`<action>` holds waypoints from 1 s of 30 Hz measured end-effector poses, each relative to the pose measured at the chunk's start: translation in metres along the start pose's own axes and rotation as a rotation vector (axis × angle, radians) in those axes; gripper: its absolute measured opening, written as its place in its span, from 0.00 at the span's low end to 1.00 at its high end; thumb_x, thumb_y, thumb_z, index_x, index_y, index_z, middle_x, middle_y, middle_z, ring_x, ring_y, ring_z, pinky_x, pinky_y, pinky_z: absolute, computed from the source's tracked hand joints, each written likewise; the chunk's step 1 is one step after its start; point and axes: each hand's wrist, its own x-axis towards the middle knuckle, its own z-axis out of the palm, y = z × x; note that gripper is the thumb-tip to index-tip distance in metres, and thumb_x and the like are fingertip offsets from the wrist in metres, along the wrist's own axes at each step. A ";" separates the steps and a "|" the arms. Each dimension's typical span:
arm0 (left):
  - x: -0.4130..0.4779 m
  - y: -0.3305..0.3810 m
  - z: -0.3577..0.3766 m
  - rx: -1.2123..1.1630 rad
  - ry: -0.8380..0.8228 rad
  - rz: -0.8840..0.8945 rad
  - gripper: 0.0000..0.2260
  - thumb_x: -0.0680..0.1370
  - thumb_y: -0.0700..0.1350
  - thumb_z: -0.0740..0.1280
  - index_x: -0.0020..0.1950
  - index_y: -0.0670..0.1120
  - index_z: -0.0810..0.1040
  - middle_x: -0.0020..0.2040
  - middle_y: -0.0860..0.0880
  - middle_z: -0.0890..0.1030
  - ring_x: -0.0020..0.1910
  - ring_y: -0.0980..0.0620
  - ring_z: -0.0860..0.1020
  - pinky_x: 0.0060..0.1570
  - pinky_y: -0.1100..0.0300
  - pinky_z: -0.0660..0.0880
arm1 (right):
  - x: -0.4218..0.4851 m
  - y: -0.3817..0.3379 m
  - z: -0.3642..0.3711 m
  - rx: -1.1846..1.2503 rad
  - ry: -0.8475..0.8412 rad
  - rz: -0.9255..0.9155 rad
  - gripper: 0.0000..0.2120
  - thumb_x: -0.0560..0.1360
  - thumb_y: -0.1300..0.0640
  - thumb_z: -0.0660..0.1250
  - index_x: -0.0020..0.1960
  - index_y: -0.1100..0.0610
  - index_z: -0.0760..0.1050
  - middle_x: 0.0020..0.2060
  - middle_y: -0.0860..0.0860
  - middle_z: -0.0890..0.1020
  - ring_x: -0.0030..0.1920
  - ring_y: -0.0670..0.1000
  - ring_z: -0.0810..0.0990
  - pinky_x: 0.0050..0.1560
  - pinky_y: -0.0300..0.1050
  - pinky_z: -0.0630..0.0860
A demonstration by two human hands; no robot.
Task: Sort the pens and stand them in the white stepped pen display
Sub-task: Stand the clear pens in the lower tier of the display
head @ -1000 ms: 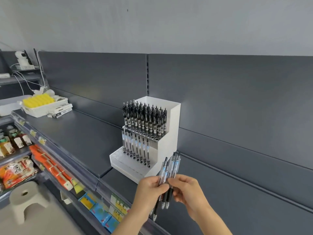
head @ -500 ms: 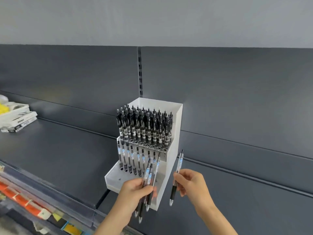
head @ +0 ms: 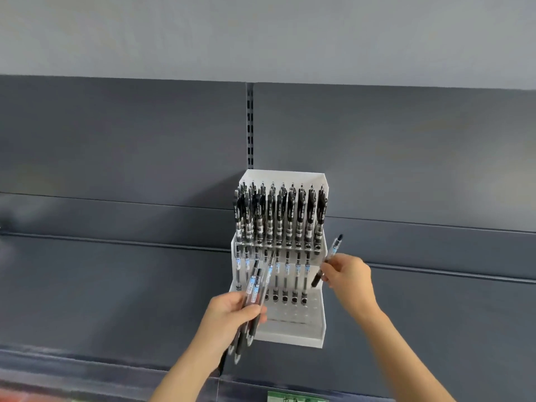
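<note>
The white stepped pen display (head: pixel 293 333) stands on the dark shelf, seen from the front. Its top step is packed with black-capped pens (head: pixel 280 216). A row of clear pens (head: pixel 287 274) fills most of the middle step, and the lowest step shows bare holes. My left hand (head: pixel 229 317) grips a bundle of clear pens (head: pixel 255 291) in front of the display's left side. My right hand (head: pixel 346 274) pinches a single pen (head: pixel 332 255), tilted tip-down, at the right end of the middle row.
The dark grey shelf (head: pixel 116 300) runs left and right of the display, backed by grey panels and a slotted upright (head: pixel 250 126). A green price label (head: pixel 295 397) sits on the shelf's front edge.
The view has swung to face the display head-on. My right hand has carried its single pen up and toward the right end of the middle row. The left hand still grips the bundle.
</note>
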 end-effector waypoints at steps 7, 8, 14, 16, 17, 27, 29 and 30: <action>-0.003 -0.002 -0.017 -0.004 -0.052 0.015 0.06 0.75 0.32 0.65 0.43 0.38 0.81 0.39 0.41 0.85 0.43 0.46 0.83 0.47 0.56 0.79 | 0.001 -0.009 0.019 -0.324 0.020 0.019 0.15 0.75 0.66 0.57 0.31 0.60 0.59 0.27 0.54 0.67 0.28 0.51 0.59 0.28 0.43 0.56; -0.002 -0.002 -0.019 -0.004 -0.056 0.013 0.06 0.75 0.32 0.65 0.43 0.38 0.81 0.39 0.42 0.85 0.43 0.46 0.83 0.47 0.57 0.78 | 0.001 -0.009 0.020 -0.346 0.016 0.023 0.16 0.75 0.66 0.57 0.31 0.59 0.58 0.27 0.53 0.65 0.28 0.51 0.58 0.28 0.44 0.56; 0.000 -0.002 -0.026 0.016 -0.085 0.021 0.05 0.75 0.34 0.65 0.44 0.39 0.81 0.39 0.43 0.85 0.42 0.47 0.83 0.43 0.59 0.78 | -0.007 0.013 0.037 -0.324 -0.039 0.162 0.15 0.74 0.67 0.57 0.30 0.59 0.59 0.26 0.51 0.66 0.25 0.48 0.59 0.24 0.37 0.56; 0.001 -0.002 -0.028 0.010 -0.085 0.023 0.05 0.75 0.33 0.65 0.45 0.38 0.81 0.39 0.43 0.85 0.40 0.49 0.84 0.40 0.62 0.78 | -0.007 0.015 0.040 -0.350 -0.028 0.194 0.13 0.73 0.67 0.57 0.31 0.58 0.60 0.27 0.51 0.66 0.26 0.50 0.59 0.26 0.40 0.56; 0.002 -0.001 -0.028 -0.001 -0.083 0.018 0.05 0.75 0.33 0.65 0.45 0.38 0.81 0.39 0.43 0.85 0.40 0.49 0.84 0.40 0.62 0.78 | -0.007 0.014 0.041 -0.373 -0.026 0.201 0.13 0.73 0.67 0.57 0.31 0.58 0.60 0.27 0.51 0.66 0.27 0.50 0.60 0.26 0.40 0.57; 0.003 0.001 -0.036 -0.037 -0.073 0.002 0.04 0.75 0.34 0.66 0.45 0.38 0.81 0.40 0.41 0.84 0.43 0.45 0.83 0.45 0.56 0.80 | -0.018 0.012 0.034 -0.388 0.047 0.183 0.17 0.73 0.63 0.61 0.31 0.57 0.56 0.28 0.50 0.63 0.28 0.50 0.57 0.27 0.41 0.55; 0.003 0.002 -0.038 -0.054 -0.080 -0.009 0.05 0.75 0.34 0.66 0.45 0.38 0.81 0.40 0.41 0.85 0.42 0.46 0.83 0.43 0.58 0.80 | -0.028 0.001 0.034 -0.396 0.116 0.087 0.16 0.73 0.63 0.61 0.31 0.57 0.59 0.28 0.50 0.65 0.28 0.49 0.59 0.27 0.40 0.55; 0.002 0.002 -0.039 -0.067 -0.088 -0.014 0.05 0.75 0.33 0.65 0.45 0.38 0.81 0.40 0.41 0.85 0.42 0.46 0.83 0.43 0.58 0.80 | -0.034 -0.007 0.036 -0.357 0.124 0.024 0.14 0.74 0.62 0.62 0.31 0.57 0.64 0.30 0.51 0.69 0.29 0.49 0.63 0.27 0.38 0.58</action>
